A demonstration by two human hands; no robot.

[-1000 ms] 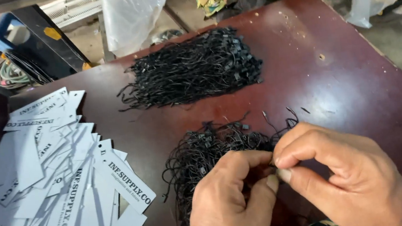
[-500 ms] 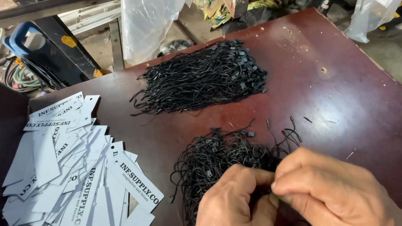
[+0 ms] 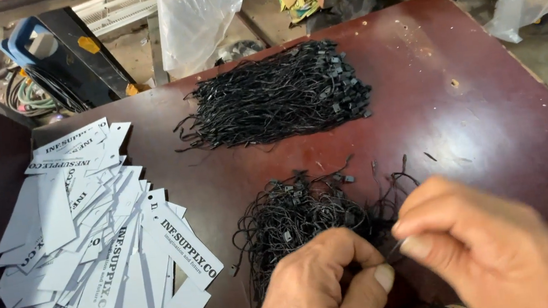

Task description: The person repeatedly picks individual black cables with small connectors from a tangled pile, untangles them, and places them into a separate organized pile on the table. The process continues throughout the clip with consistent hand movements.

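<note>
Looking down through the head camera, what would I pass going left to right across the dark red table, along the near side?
Spread of white paper tags → left hand at the loose tangle of black strings → right hand pinching a strand → bare table.

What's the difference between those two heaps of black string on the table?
The far heap is bigger, its strings combed roughly one way with the little clasps gathered at its right end; the near heap is smaller, tangled and loose, clasps scattered through it. No hand touches the far heap, while the left hand and right hand pinch strands at the near heap's edge. Both are thin black looped strings on the dark red table.
</note>
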